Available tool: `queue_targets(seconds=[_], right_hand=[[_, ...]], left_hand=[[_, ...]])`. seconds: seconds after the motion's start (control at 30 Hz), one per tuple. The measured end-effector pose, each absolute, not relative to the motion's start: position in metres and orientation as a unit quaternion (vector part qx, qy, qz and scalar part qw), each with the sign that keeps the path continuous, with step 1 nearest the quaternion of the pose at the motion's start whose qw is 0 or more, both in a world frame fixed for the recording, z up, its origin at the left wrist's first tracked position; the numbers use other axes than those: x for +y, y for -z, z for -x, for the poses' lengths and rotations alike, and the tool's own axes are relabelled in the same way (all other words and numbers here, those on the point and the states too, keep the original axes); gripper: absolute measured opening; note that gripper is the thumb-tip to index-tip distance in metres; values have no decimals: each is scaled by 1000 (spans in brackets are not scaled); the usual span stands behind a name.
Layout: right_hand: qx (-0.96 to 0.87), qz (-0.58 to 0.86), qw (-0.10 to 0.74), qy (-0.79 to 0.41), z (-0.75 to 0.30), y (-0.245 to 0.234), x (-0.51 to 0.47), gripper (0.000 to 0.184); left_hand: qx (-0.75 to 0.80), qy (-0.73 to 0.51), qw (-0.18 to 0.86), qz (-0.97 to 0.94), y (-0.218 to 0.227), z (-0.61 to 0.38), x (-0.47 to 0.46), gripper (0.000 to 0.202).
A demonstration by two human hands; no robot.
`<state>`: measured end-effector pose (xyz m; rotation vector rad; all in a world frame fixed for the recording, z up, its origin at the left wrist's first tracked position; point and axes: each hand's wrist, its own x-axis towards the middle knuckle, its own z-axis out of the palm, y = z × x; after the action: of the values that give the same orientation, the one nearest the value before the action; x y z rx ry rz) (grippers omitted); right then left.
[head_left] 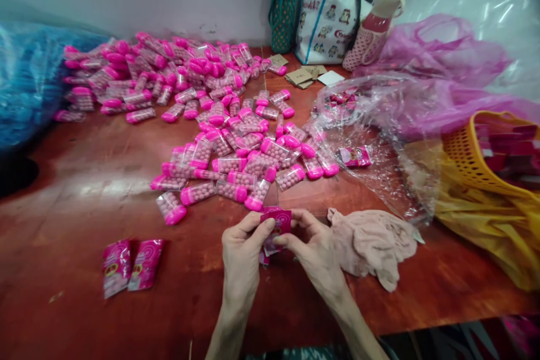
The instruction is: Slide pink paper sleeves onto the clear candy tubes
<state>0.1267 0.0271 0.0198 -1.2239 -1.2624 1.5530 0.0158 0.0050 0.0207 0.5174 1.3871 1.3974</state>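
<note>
Near the front middle of the table, my left hand point(243, 244) and my right hand point(315, 250) pinch a small pink printed packet point(280, 221) between thumbs and fingers. Part of the packet is behind the fingers, so I cannot tell what is inside it. Something pink just below it is mostly hidden. Beyond the hands lie many clear containers point(231, 192) with pink caps, full of small pale pink balls. To the left, two pink printed packets point(144, 264) lie side by side. A crumpled light pink cloth point(373, 242) rests right of my right hand.
Clear plastic point(382, 152) at right holds pink packets, with a yellow basket point(462, 152) and a yellow bag point(472, 225) beyond. A blue bag point(37, 79) stands at left. Cardboard pieces point(299, 76), a white bag point(324, 19) and two covered bottles point(283, 17) are along the wall.
</note>
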Motion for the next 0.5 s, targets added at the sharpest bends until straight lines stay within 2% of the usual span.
queue_targets(seconds=[0.1, 0.27, 0.4, 0.5], right_hand=[[-503, 486, 380, -605, -119, -16, 23, 8], [-560, 479, 357, -573, -117, -21, 21, 17], [-549, 448, 326, -626, -122, -25, 23, 16], [-500, 454, 350, -649, -122, -23, 24, 9]], left_hand=[[537, -616, 560, -133, -20, -16, 5, 6], [504, -622, 595, -68, -19, -13, 6, 6], [476, -608, 634, -46, -15, -8, 8, 8], [472, -620, 625, -44, -14, -6, 9, 10]])
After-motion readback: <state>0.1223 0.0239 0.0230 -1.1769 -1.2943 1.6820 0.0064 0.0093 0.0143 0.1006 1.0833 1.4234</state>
